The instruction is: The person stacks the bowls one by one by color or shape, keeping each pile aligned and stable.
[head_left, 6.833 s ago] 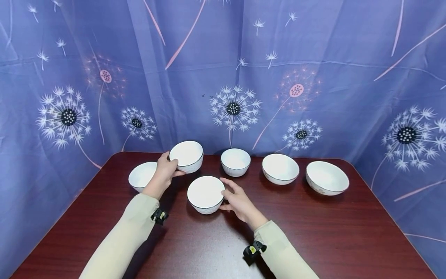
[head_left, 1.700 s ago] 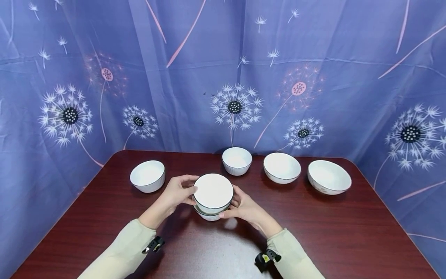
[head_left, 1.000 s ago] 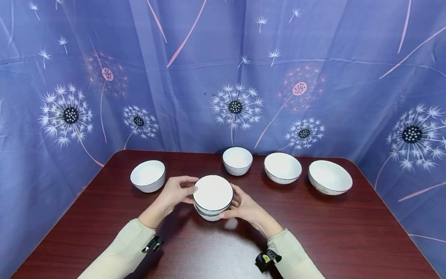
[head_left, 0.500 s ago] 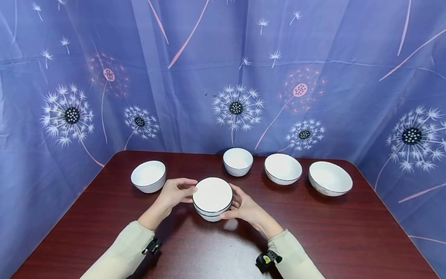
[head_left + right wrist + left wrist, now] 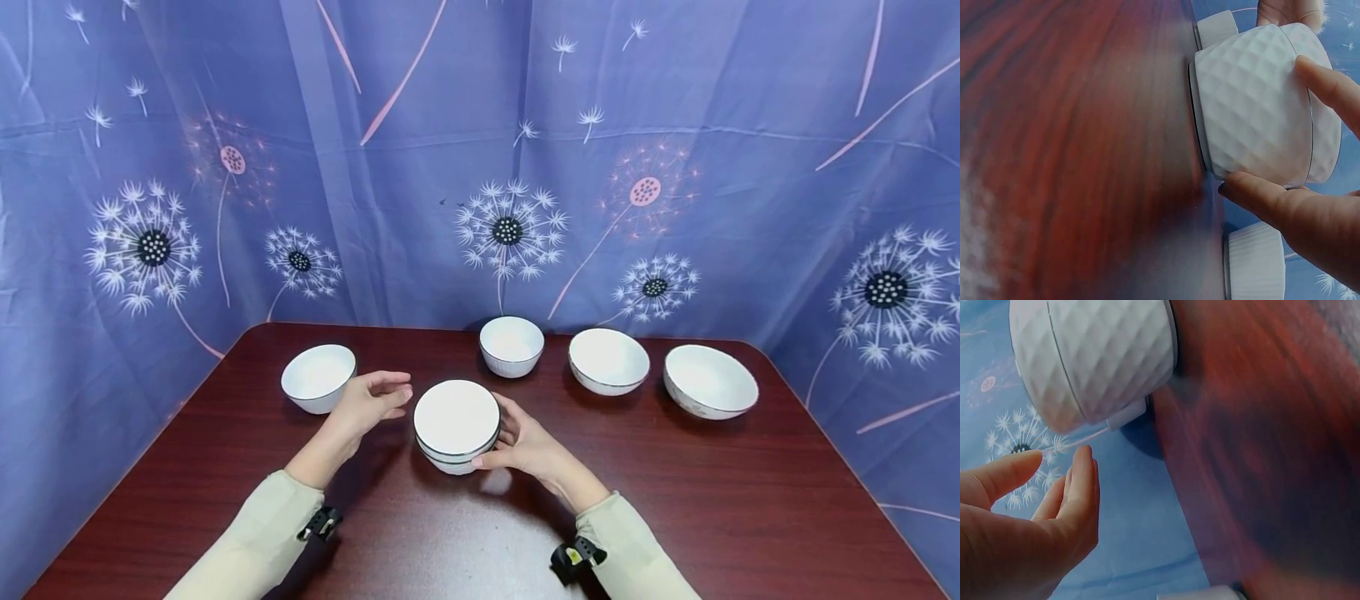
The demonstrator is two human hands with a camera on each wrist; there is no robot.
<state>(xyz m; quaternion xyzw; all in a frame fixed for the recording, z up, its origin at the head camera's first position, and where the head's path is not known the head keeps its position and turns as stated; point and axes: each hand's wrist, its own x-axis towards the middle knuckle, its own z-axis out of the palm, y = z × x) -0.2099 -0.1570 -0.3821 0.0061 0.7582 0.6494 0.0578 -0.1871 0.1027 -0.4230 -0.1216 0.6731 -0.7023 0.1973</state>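
Two white bowls with dark rims stand nested at mid-table in the head view: the upper bowl (image 5: 456, 417) sits inside the lower bowl (image 5: 450, 469), whose outside shows a diamond texture (image 5: 1250, 106) in the right wrist view. My right hand (image 5: 534, 452) grips the stack from the right, thumb in front and fingers behind. Just left of the stack, my left hand (image 5: 366, 407) is apart from it, fingers loosely bent around nothing. In the left wrist view a gap separates those fingertips (image 5: 1083, 464) from the bowls. A ribbed white bowl (image 5: 318, 379) is behind the left hand.
Along the back of the dark red-brown table (image 5: 420, 542) stand a small ribbed bowl (image 5: 512, 348), a wider white bowl (image 5: 608, 362) and a larger bowl (image 5: 709, 383) with a faint pattern outside. A blue dandelion curtain (image 5: 420, 208) hangs behind.
Earlier my left hand carried the upper bowl from the back left onto the lower one. The bowl has settled level inside it; the left hand has let go and drawn left. The right hand stays.
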